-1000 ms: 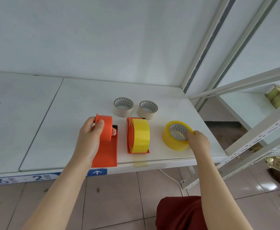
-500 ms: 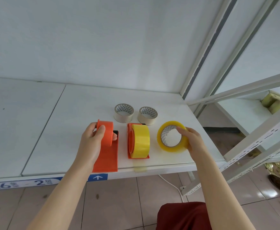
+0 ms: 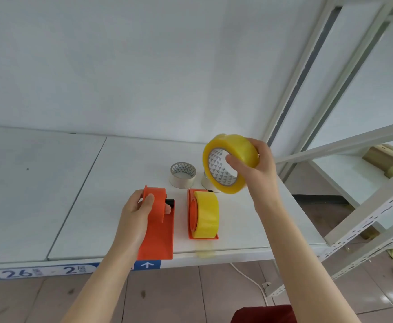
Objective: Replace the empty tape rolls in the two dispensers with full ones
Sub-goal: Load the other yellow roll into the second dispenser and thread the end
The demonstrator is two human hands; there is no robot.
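Two orange tape dispensers stand near the front edge of the white shelf (image 3: 79, 199). My left hand (image 3: 135, 213) grips the hub of the left dispenser (image 3: 158, 231), which carries no roll. The right dispenser (image 3: 192, 213) holds a full yellow tape roll (image 3: 206, 214). My right hand (image 3: 254, 166) holds a second full yellow roll (image 3: 234, 148) in the air above and behind the right dispenser, thumb inside its core. Two empty whitish cores lie behind the dispensers: one (image 3: 183, 174) in plain view, the other (image 3: 206, 181) mostly hidden by the lifted roll.
A white wall backs the shelf. White metal rack uprights and braces (image 3: 345, 145) stand to the right, with a brownish object (image 3: 387, 162) on the neighbouring shelf. A blue label strip (image 3: 39, 272) runs along the shelf front. Tiled floor and a white cable (image 3: 249, 279) lie below.
My right hand has lifted the loose yellow roll off the shelf, up and back to the right. My left hand has stayed on the left dispenser's hub.
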